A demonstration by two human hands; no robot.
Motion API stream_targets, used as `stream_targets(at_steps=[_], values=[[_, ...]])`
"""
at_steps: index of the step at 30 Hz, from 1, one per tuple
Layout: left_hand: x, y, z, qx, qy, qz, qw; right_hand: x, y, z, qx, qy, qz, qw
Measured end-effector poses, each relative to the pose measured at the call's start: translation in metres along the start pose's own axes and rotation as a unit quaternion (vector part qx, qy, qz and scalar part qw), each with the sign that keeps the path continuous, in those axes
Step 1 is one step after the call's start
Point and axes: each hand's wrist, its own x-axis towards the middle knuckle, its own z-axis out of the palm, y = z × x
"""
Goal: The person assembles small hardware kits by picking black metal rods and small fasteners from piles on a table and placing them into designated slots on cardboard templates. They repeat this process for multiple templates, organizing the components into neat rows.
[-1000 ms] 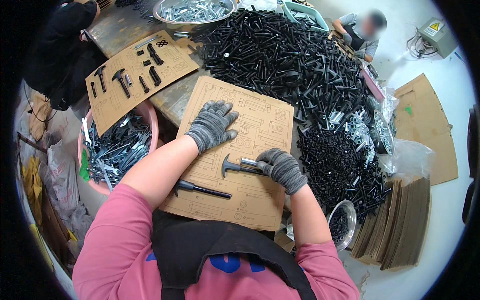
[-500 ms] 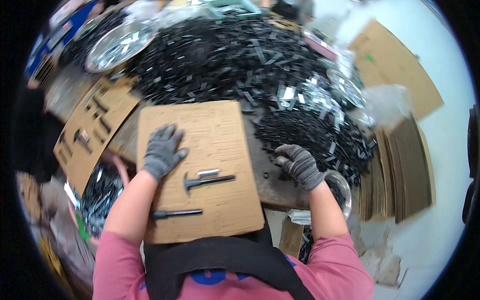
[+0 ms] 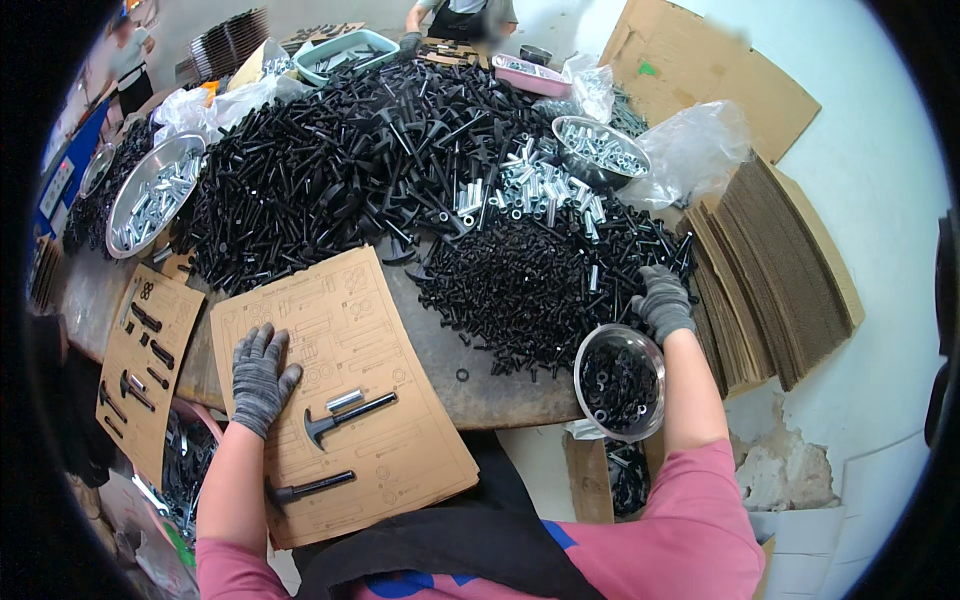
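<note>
My left hand (image 3: 262,382), in a grey knit glove, lies flat with fingers spread on a printed cardboard sheet (image 3: 350,290). Beside it on the sheet are a silver metal sleeve (image 3: 345,402), a black T-shaped metal piece with a long shaft (image 3: 350,418) and a black bolt-like rod (image 3: 312,487). My right hand (image 3: 664,304), gloved alike, is at the right edge of a heap of small black bolts (image 3: 520,290). Its fingers are bent, thumb apart, and nothing shows in them. Just below it stands a metal bowl of black rings (image 3: 620,382).
Behind lies a large heap of black metal parts (image 3: 330,160). Bowls of silver sleeves (image 3: 158,195) (image 3: 600,150) stand left and right. Cardboard sheets (image 3: 775,270) are stacked at right. Another sheet with parts (image 3: 150,370) lies left. A co-worker (image 3: 462,18) is at the far side.
My right hand has moved right, from the near edge of the bolt heap to its right side beyond the ring bowl. My left hand stays on the sheet. The view has shifted.
</note>
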Motion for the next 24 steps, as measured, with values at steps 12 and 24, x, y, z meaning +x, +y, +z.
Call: stream_targets(at_steps=[12,24], values=[[0.0,0.002,-0.002,-0.007,0.017,0.014,1.0,0.033,-0.02,-0.008,-0.113,-0.123,-0.063,0.984],[-0.003,-0.002,0.003,-0.002,0.027,0.015,1.0,0.019,-0.04,-0.016,0.07,-0.129,0.039,0.988]])
